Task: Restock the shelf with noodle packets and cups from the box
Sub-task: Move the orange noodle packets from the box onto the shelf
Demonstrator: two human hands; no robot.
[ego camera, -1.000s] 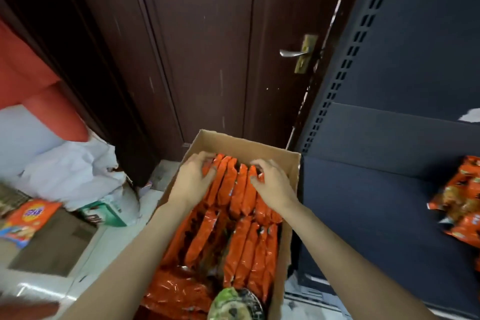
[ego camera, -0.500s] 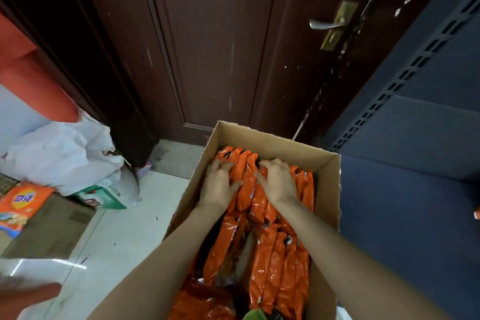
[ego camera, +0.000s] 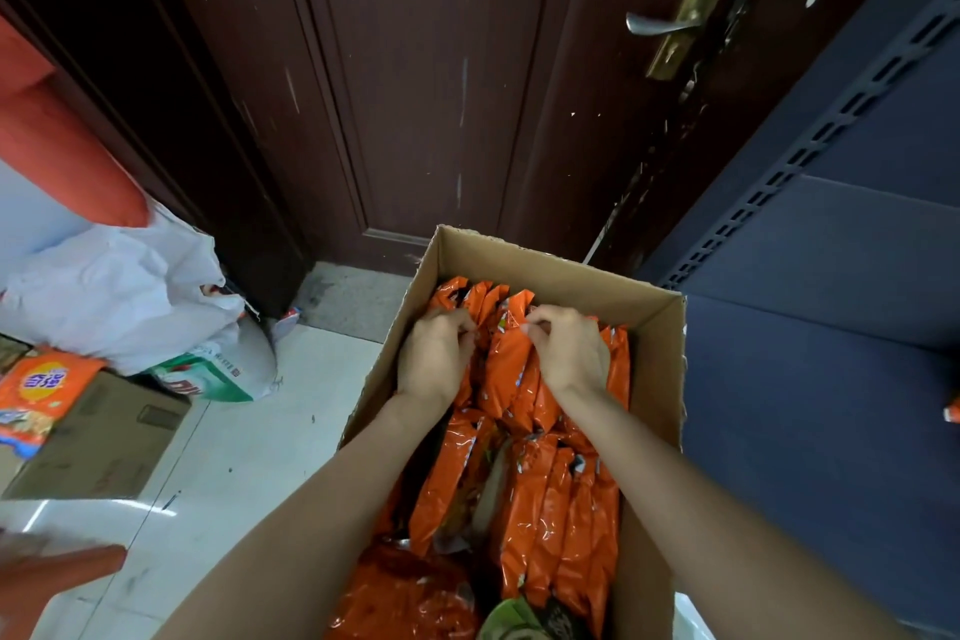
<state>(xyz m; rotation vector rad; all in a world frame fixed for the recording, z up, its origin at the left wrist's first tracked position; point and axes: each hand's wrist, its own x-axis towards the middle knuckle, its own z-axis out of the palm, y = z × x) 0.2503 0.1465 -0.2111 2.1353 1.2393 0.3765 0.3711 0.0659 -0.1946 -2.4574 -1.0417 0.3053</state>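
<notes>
An open cardboard box [ego camera: 655,369] stands on the floor, packed with orange noodle packets [ego camera: 561,525] set on edge in rows. Both hands are inside its far end. My left hand [ego camera: 436,359] curls its fingers over the tops of the far-row packets on the left. My right hand [ego camera: 571,353] pinches the top edge of an orange packet [ego camera: 506,359] in the same row. A green-lidded noodle cup [ego camera: 519,621] peeks out at the box's near end. The dark blue shelf [ego camera: 831,353] stands right of the box.
A dark brown door [ego camera: 426,83] with a metal handle [ego camera: 649,23] is just behind the box. To the left lie a white plastic bag [ego camera: 114,291], a green-and-white pack [ego camera: 208,374] and a second carton [ego camera: 98,442] with an orange bag [ego camera: 41,390] on it. Pale tiled floor [ego camera: 234,473] lies between.
The view has swung left and down, so the shelf's packets have left the frame. Both hands went from lying flat on the far packets to curling and pinching their top edges.
</notes>
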